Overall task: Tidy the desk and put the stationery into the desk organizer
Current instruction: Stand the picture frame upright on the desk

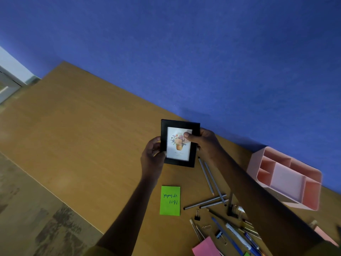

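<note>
A small black picture frame (pixel 177 159) with a flower print is held upright above the wooden desk (pixel 83 126). My left hand (pixel 152 156) grips its left edge. My right hand (pixel 204 143) grips its right edge, thumb on the glass. The pink desk organizer (pixel 311 191) stands at the right against the wall, its compartments bare. Several grey pencils (pixel 209 180) lie below the frame. Pens (pixel 239 237), a black binder clip (pixel 197 216) and a paper clip (pixel 206 227) are scattered at the lower right.
A green sticky note (pixel 169 200) with handwriting lies near the desk's front. Pink sticky notes (pixel 204 247) sit at the bottom edge. A blue wall (pixel 203 52) backs the desk. Patterned floor (pixel 36 218) shows at the lower left.
</note>
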### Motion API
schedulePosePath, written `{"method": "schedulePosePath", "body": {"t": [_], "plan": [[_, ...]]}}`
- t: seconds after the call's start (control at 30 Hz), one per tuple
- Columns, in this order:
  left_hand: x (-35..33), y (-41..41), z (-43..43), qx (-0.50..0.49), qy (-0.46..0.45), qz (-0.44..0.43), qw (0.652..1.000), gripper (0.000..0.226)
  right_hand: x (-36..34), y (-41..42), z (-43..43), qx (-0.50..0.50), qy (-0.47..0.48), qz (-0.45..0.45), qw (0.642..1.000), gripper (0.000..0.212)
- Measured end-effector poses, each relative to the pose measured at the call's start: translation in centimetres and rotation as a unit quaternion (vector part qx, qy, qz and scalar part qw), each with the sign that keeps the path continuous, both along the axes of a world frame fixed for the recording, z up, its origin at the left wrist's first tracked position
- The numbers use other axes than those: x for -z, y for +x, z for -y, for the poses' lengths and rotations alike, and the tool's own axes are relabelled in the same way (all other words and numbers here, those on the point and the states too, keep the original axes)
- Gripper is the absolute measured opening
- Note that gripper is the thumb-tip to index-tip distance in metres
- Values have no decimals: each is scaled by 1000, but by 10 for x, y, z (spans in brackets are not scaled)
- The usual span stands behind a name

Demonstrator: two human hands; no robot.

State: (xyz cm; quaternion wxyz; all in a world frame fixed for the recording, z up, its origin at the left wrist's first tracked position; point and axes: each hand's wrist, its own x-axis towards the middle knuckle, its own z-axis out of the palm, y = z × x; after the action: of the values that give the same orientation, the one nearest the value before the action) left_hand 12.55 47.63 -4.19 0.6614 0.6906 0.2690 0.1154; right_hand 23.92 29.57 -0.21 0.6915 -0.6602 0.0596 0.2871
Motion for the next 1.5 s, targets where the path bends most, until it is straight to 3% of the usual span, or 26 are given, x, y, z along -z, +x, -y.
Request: {"method": "schedulePosePath", "body": {"t": [0.43,0.83,1.1,1.5], "plan": [[9,16,-10,15,31,40,999,54,1,13,-10,-79,-18,11,997,36],[10,42,-12,30,56,27,998,56,3,18,-7,-44,-4,30,999,40],[10,57,-10,37,43,37,998,57,0,34,-8,-41,-11,25,999,29],[3,77,-27,51,47,23,997,49,16,61,-19,-85,-23,13,996,46]]}}
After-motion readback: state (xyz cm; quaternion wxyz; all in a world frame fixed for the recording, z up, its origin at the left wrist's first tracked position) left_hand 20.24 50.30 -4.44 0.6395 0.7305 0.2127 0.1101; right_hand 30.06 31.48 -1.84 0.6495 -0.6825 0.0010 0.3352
